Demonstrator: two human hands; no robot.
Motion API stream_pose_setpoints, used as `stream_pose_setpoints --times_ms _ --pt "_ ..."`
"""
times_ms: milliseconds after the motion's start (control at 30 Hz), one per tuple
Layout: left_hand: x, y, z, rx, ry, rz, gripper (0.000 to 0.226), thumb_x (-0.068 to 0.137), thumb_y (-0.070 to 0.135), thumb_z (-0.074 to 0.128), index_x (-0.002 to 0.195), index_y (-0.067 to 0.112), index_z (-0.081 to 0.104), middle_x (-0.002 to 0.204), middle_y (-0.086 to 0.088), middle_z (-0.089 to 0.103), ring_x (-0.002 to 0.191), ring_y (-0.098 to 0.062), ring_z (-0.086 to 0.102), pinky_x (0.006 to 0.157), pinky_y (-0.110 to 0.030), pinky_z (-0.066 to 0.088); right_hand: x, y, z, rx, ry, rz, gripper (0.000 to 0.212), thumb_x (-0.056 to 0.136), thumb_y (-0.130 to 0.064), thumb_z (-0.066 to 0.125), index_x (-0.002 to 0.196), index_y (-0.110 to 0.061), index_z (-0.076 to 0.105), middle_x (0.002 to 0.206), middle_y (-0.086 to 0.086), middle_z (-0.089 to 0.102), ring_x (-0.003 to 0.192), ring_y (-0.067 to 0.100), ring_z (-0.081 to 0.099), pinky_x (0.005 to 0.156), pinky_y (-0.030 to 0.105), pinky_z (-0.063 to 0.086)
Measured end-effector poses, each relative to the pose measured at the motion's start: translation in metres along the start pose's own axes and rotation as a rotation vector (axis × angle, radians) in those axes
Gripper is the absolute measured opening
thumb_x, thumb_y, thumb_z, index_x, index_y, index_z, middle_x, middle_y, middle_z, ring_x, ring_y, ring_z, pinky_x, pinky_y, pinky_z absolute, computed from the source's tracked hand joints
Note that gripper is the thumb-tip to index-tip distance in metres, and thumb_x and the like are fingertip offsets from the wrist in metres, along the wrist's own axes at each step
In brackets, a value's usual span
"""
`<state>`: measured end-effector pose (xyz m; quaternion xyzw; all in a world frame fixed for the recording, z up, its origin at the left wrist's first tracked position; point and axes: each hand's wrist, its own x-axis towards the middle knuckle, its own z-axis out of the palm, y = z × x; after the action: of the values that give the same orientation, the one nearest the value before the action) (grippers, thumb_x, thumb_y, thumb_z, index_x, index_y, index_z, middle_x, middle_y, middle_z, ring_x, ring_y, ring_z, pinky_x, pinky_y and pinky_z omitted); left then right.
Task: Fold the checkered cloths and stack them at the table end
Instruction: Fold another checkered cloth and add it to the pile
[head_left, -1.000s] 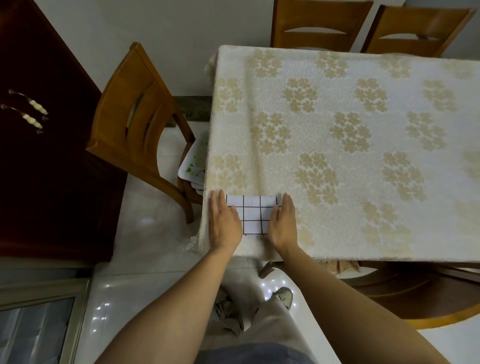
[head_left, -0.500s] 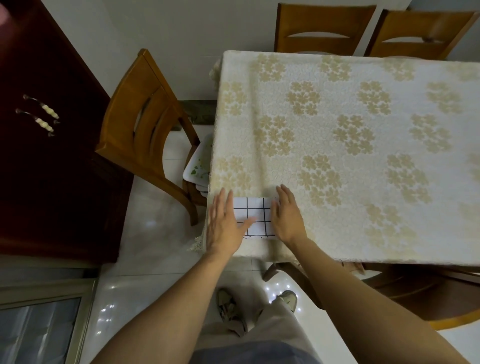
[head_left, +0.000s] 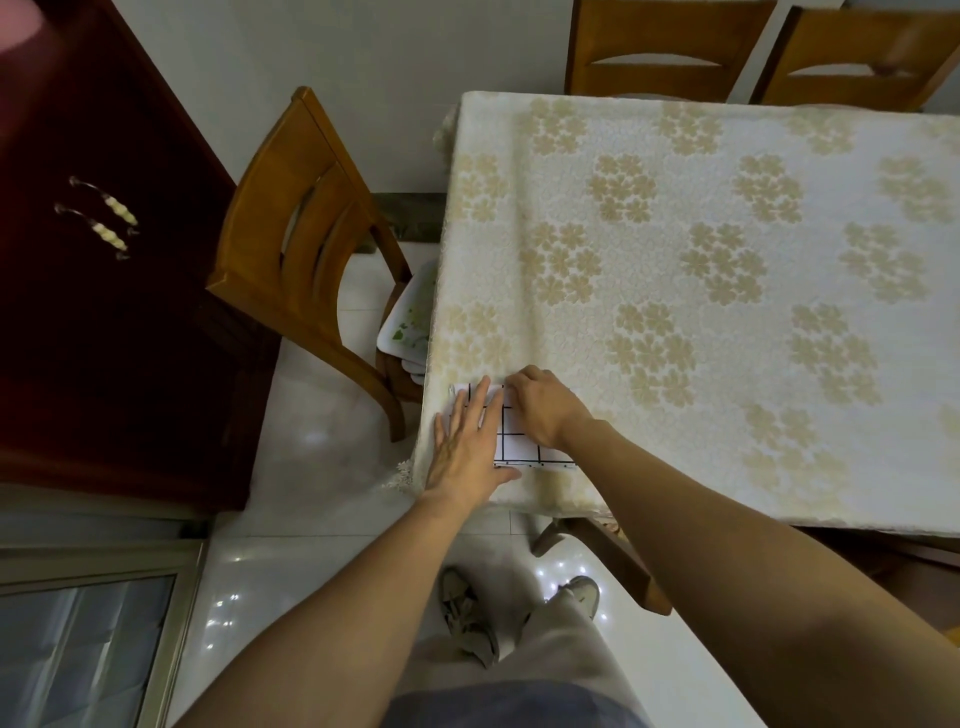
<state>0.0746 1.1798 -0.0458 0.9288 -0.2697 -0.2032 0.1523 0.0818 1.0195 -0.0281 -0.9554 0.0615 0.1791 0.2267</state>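
- Your right hand (head_left: 540, 410) has crossed onto the folded checkered cloth (head_left: 519, 441), fingers curled on its far edge; your left hand (head_left: 467, 447) lies flat, fingers spread.
- The cloth sits at the table corner (head_left: 431, 467) (very close to the drop): tug leftward and it could slide off or unfold.

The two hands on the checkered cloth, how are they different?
The left hand lies flat with its fingers spread out; the right hand is curled, fingers bent at the cloth's far edge. The left hand sits by the table corner on the cloth's left side; the right hand reaches in over its right side. Both are bare and rest on the same folded checkered cloth.
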Motion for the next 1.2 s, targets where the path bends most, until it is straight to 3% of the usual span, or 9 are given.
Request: stream_pose_setpoints --times_ms 333,467,567,633,767,867,1000,1133,1200 --pt "0.0 0.0 0.003 -0.048 0.043 0.026 0.11 0.08 0.048 0.078 0.16 0.02 0.008 0.169 0.0 -0.007 0.156 -0.025 -0.001 0.124 -0.05 0.017 -0.007 0.0 -0.002 0.085 -0.012 -0.025 0.038 0.101 -0.011 0.039 0.134 -0.003 0.055 0.136 0.013 0.051 0.124 0.031 0.05 0.105 0.033 0.037" --pt "-0.005 -0.002 0.002 -0.16 0.062 0.01 0.111 0.076 0.062 0.074 0.16 0.024 0.013 0.169 0.004 -0.008 0.156 -0.021 -0.008 0.126 -0.044 0.009 -0.017 0.011 0.0 0.283 0.214 0.095 0.042 0.104 -0.015 0.037 0.142 -0.003 0.046 0.148 0.014 0.043 0.135 0.031 0.042 0.114 0.035 0.033" --pt "-0.009 0.0 -0.004 -0.472 0.175 -0.159 0.095 0.085 0.064 0.063 0.159 0.022 0.021 0.169 0.01 0.0 0.155 -0.014 0.005 0.119 -0.03 0.02 -0.037 0.019 0.004 0.593 0.433 0.352 0.045 0.106 -0.021 0.033 0.147 -0.005 0.039 0.153 0.013 0.039 0.141 0.027 0.038 0.116 0.035 0.028" --pt "-0.009 0.001 -0.007 -0.581 0.188 -0.249 0.088 0.09 0.061 0.058 0.159 0.02 0.021 0.168 0.011 0.002 0.153 -0.013 0.015 0.111 -0.023 0.022 -0.049 0.02 0.014 0.677 0.442 0.413 0.047 0.107 -0.026 0.03 0.149 -0.007 0.037 0.155 0.011 0.039 0.143 0.026 0.036 0.117 0.035 0.026" --pt "-0.01 0.002 -0.004 -0.555 0.11 -0.219 0.085 0.094 0.052 0.059 0.16 0.02 0.016 0.168 0.011 -0.005 0.152 -0.013 0.018 0.107 -0.021 0.022 -0.054 0.017 0.031 0.678 0.394 0.356 0.047 0.107 -0.024 0.032 0.151 -0.007 0.032 0.157 0.01 0.036 0.145 0.025 0.033 0.117 0.031 0.023" --pt "-0.011 0.0 -0.003 -0.484 0.129 -0.215 0.079 0.099 0.048 0.053 0.16 0.018 0.014 0.169 0.007 -0.007 0.153 -0.016 0.015 0.116 -0.027 0.024 -0.054 0.018 0.032 0.496 0.409 0.314 0.051 0.107 -0.026 0.029 0.154 -0.006 0.024 0.163 0.01 0.02 0.151 0.025 0.017 0.119 0.029 0.014" --pt "-0.004 0.002 -0.001 -0.093 0.246 -0.045 0.064 0.107 0.034 0.038 0.16 0.012 0.01 0.169 -0.004 -0.005 0.156 -0.021 -0.005 0.127 -0.036 0.003 -0.054 0.011 0.036 0.059 0.35 0.046 0.054 0.107 -0.019 0.024 0.157 -0.008 0.007 0.165 0.006 0.001 0.153 0.024 -0.005 0.124 0.035 0.0" --pt "0.013 0.012 0.012 -0.025 0.155 0.112 0.072 0.102 0.006 0.043 0.16 0.01 0.001 0.169 -0.003 -0.005 0.155 -0.015 -0.008 0.127 -0.036 0.004 -0.046 0.005 0.05 -0.076 0.17 -0.025 0.057 0.106 -0.023 0.021 0.156 -0.009 -0.002 0.165 0.009 -0.005 0.152 0.026 -0.01 0.125 0.038 -0.002" --pt "0.019 0.012 0.018 0.002 0.095 0.124 0.077 0.1 0.003 0.045 0.16 0.011 -0.002 0.169 -0.002 -0.008 0.155 -0.015 -0.01 0.127 -0.036 0.003 -0.043 0.01 0.057 -0.098 0.113 -0.003 0.061 0.101 -0.034 0.007 0.156 -0.01 -0.003 0.165 0.007 -0.007 0.152 0.025 -0.011 0.125 0.04 -0.002"
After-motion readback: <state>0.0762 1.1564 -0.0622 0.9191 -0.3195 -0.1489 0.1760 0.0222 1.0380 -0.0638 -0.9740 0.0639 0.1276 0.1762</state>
